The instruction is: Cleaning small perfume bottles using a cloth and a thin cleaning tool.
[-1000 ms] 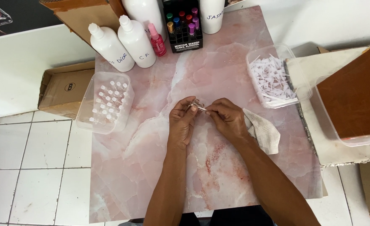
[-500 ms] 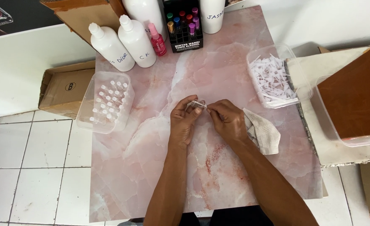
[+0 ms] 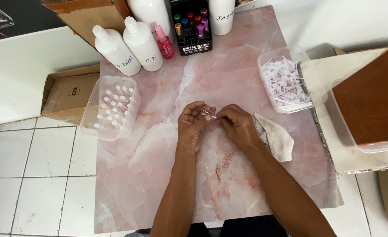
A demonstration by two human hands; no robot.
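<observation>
Small clear vial [image 3: 207, 115], unmoved, hands steady

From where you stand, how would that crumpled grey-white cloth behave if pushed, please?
The crumpled grey-white cloth is creased and slumped, so probably floppy and light. On the pink marble-patterned tabletop it would likely bunch, not roll.

A brown cardboard box [image 3: 66, 94] lies at nine o'clock, beside the pink marble-look tabletop [image 3: 167, 175], a round black mark on its flap. Another cardboard box [image 3: 86, 13] sits at eleven o'clock. At twelve stands a black display carton [image 3: 193, 26] with a white-lettered label — coloured caps inside. Two white bottles [image 3: 130, 44] at eleven carry handwritten dark markings — as does the white bottle [image 3: 222, 16] at twelve.
</observation>
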